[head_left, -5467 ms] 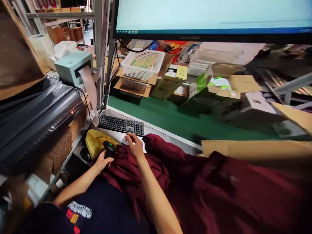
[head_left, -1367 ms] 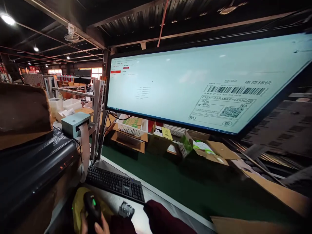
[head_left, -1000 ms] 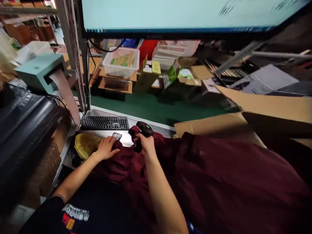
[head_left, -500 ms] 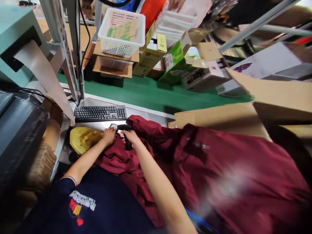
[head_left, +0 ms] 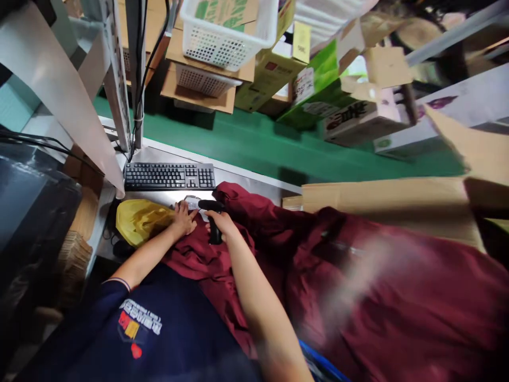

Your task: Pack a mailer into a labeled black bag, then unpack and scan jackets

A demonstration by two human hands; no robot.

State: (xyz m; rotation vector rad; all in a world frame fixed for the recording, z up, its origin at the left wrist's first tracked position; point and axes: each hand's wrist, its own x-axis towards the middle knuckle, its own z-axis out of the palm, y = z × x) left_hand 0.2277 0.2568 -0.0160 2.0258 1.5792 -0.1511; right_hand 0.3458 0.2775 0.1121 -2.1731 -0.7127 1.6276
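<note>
A large dark red garment (head_left: 358, 286) lies spread over the work surface and my lap. My right hand (head_left: 222, 223) is closed round a black handheld barcode scanner (head_left: 212, 212), whose head points left at a small tag (head_left: 191, 202) on the garment's edge. My left hand (head_left: 183, 220) rests on the red cloth beside that tag, fingers pressed on it; whether it pinches the tag I cannot make out. A yellow bag (head_left: 139, 220) lies just left of my left hand.
A black keyboard (head_left: 169, 176) sits beyond my hands. Behind it runs a green conveyor belt (head_left: 254, 151) with cardboard boxes (head_left: 345, 106) and a white basket (head_left: 228, 32). Flat cardboard (head_left: 382, 199) lies at right. A label strip (head_left: 59, 90) hangs at left.
My head dropped from the monitor down to the bench. The scanner passed from my left hand to my right and came down to the tag; my left hand settled beside it.
</note>
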